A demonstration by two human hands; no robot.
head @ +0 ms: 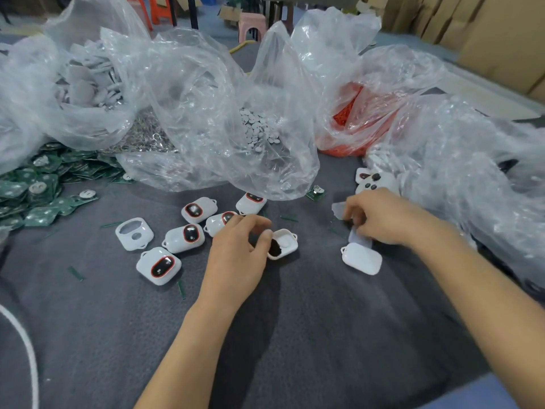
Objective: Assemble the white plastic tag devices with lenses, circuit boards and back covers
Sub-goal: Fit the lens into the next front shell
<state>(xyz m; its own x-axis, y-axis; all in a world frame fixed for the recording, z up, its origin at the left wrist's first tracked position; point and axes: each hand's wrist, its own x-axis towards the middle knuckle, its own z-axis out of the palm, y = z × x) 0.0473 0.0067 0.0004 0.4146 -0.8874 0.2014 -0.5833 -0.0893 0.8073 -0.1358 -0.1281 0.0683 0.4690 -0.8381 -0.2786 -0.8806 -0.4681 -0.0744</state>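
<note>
Your left hand (239, 249) sits mid-table with its fingers curled. Thumb and fingertips pinch the left end of an open shell (287, 245), a white tag housing lying hollow side up with a dark lens (275, 248) seated in it. Your right hand (383, 216), toward the right edge, has its fingers curled round a translucent piece (339, 208) that sticks out past them. I cannot tell whether it also grips the white part (358, 237) under the palm. Just nearer you than that hand lies one plain back cover (361, 258).

Left of your left hand are five lensed tags (158, 265), each white with a red-rimmed dark window, one partly hidden behind your knuckles. One empty housing (134, 234) with two cut-outs lies beside them, toward the left edge. A single circuit board (315, 192) lies beyond your hands. A heap of green boards (29, 190) spreads along the left edge, their printing too small to read.

Four bags crowd the far half of the table:
- a clear one with white covers (82, 84)
- a clear one with small white discs (259, 128)
- a red bag (354, 122) of orange parts
- a crumpled clear bag (457, 172) by the right edge, with a few white lens pieces (368, 178) at its mouth

A pile of metal rings (141, 137) lies between the first two bags.
</note>
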